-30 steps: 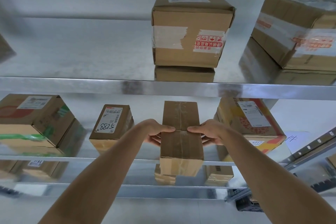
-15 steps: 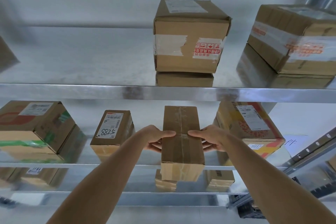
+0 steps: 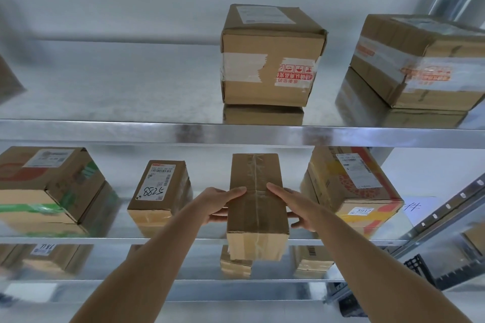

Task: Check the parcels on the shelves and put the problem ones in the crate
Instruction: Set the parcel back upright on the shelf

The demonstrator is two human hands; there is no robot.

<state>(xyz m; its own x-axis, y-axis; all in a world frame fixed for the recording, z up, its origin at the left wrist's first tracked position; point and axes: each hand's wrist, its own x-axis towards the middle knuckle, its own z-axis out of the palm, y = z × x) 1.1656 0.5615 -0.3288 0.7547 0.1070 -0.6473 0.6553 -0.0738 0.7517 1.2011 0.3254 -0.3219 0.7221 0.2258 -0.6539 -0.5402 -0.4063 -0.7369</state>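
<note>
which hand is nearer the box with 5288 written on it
Left. The left hand holds the left side of the long taped parcel, just right of the 5288 box. The right hand is on the parcel's far side, next to the yellow 5917 box.

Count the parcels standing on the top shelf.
3 in view: a taped box at the centre, a box with red-printed tape at the right, and a corner of a box at the left edge. More may lie outside the picture.
</note>
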